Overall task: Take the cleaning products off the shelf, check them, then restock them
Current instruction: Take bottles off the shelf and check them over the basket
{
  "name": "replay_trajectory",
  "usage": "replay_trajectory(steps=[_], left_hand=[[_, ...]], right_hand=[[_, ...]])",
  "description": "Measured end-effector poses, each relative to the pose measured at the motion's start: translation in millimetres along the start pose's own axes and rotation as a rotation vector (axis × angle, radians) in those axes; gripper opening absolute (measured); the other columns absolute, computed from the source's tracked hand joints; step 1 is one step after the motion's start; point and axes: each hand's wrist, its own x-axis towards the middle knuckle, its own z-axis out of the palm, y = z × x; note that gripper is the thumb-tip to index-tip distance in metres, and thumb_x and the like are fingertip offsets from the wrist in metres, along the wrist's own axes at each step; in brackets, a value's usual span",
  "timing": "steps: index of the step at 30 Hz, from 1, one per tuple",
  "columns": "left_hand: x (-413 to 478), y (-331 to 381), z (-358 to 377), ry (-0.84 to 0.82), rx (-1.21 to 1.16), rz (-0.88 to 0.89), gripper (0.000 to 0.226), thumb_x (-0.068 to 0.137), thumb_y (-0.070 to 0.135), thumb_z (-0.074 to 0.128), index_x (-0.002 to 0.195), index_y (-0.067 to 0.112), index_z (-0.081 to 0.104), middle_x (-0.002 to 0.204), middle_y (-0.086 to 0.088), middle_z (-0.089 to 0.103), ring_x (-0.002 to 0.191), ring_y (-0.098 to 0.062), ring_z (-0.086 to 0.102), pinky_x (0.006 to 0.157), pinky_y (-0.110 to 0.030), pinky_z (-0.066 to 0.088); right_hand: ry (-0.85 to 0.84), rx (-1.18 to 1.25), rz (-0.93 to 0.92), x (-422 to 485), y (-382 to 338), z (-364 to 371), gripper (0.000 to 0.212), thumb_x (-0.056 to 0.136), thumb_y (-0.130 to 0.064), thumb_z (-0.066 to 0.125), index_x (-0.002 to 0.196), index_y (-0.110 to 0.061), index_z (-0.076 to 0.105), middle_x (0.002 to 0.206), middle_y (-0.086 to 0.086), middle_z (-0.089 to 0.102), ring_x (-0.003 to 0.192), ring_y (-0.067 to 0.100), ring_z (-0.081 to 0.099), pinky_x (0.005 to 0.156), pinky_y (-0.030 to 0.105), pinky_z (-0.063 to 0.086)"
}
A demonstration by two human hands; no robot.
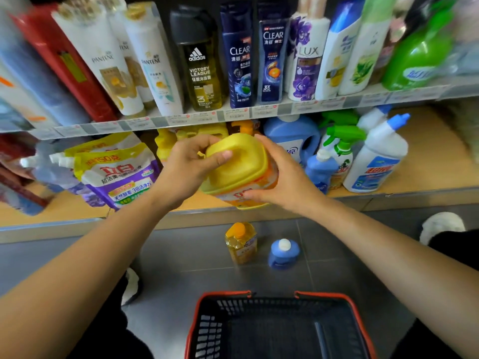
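Basket (223,294) below; yellow detergent jug (241,164) gripped between left fingers (193,143) over its cap and right fingers (268,147) round its side.

Yellow jug (241,172) label partly hidden; basket (225,293) cut by bottom edge

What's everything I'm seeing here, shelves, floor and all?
shampoo and wash bottles: ten or more, mixed colours, upper shelf
refill pouches: two, yellow-purple, lower shelf left
blue jug: one, blue, lower shelf
spray bottles: at least two, green tops, lower shelf right
angled-neck bottles: two, white, blue caps, lower shelf right
yellow jug: one, yellow, in both hands
orange bottle: one, orange, floor
blue bottle: one, blue, floor
basket: one, red rim, floor
left hand: one, grips jug's lid
right hand: one, holds jug's side
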Motion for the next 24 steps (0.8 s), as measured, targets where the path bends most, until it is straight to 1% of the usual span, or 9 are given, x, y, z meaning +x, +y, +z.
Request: replay_trajectory(steps=[1,3,5,7,10,13,16,18,24], left_hand=[[-5,9,8,-0.005,-0.032,-0.008,0.022,0.087,0.039,0.07,0.101,0.021,0.074,0.096,-0.001,0.071,0.09,-0.016,0.066,0.075,-0.034,0.054],[-15,20,23,0.004,-0.118,-0.065,0.023,0.083,0.042,0.07,0.096,0.024,0.075,0.089,0.005,0.073,0.084,-0.007,0.065,0.07,-0.023,0.053],[-26,21,35,-0.013,-0.184,-0.128,0.027,0.083,0.042,0.07,0.099,0.021,0.077,0.095,-0.001,0.077,0.088,-0.01,0.068,0.073,-0.025,0.054],[-37,14,41,-0.041,-0.186,-0.143,0.031,0.085,0.039,0.068,0.107,0.019,0.076,0.107,-0.006,0.076,0.098,-0.017,0.069,0.082,-0.03,0.056],[-47,-3,43,0.009,-0.163,-0.159,0.026,0.09,0.02,0.069,0.115,0.013,0.073,0.115,-0.01,0.073,0.107,-0.031,0.065,0.091,-0.044,0.055],[-51,-17,41,-0.018,-0.221,-0.223,0.034,0.091,0.012,0.068,0.125,0.01,0.067,0.121,-0.021,0.069,0.116,-0.042,0.063,0.098,-0.055,0.054],[-50,-19,39,-0.066,-0.322,-0.218,0.046,0.085,0.019,0.069,0.131,0.018,0.063,0.121,-0.029,0.065,0.11,-0.033,0.067,0.096,-0.05,0.055],[-49,-19,43,-0.068,-0.404,-0.201,0.051,0.085,0.017,0.066,0.136,0.017,0.058,0.12,-0.018,0.071,0.111,-0.023,0.067,0.094,-0.039,0.057],[-44,-22,58,0.019,-0.575,-0.216,0.043,0.091,0.019,0.059,0.133,0.013,0.059,0.115,0.002,0.075,0.106,-0.014,0.071,0.081,-0.027,0.059]], right_hand=[[-0.009,0.009,-0.018,-2,-4,-5,0.112,0.062,-0.054,0.088,0.152,-0.04,0.024,0.148,-0.009,0.044,0.136,0.013,0.044,0.109,0.044,0.043],[-0.044,0.033,-0.037,-8,-9,-14,0.108,0.058,-0.052,0.092,0.144,-0.049,0.028,0.135,-0.029,0.05,0.124,-0.005,0.05,0.099,0.025,0.048],[-0.068,0.042,-0.032,-21,-8,-21,0.102,0.054,-0.052,0.094,0.136,-0.054,0.034,0.121,-0.045,0.05,0.114,-0.02,0.049,0.088,0.004,0.041],[-0.078,0.07,0.022,-37,-1,-25,0.097,0.052,-0.048,0.095,0.132,-0.049,0.041,0.117,-0.045,0.053,0.111,-0.022,0.049,0.084,-0.001,0.038],[-0.076,0.159,0.122,-52,9,-32,0.096,0.051,-0.044,0.095,0.133,-0.04,0.046,0.121,-0.025,0.061,0.11,-0.012,0.057,0.084,0.004,0.045],[-0.052,0.257,0.175,-52,14,-44,0.092,0.05,-0.044,0.097,0.129,-0.046,0.05,0.118,-0.014,0.068,0.106,0.002,0.066,0.086,0.023,0.056],[-0.053,0.358,0.189,-53,18,-52,0.081,0.055,-0.035,0.096,0.124,-0.047,0.055,0.119,-0.008,0.07,0.105,0.013,0.07,0.085,0.039,0.06],[-0.052,0.456,0.199,-56,21,-55,0.076,0.061,-0.027,0.095,0.125,-0.041,0.058,0.12,-0.001,0.071,0.107,0.02,0.071,0.084,0.042,0.061],[-0.052,0.539,0.174,-64,21,-57,0.071,0.067,-0.02,0.091,0.127,-0.039,0.059,0.121,0.0,0.071,0.111,0.021,0.069,0.083,0.031,0.059]])
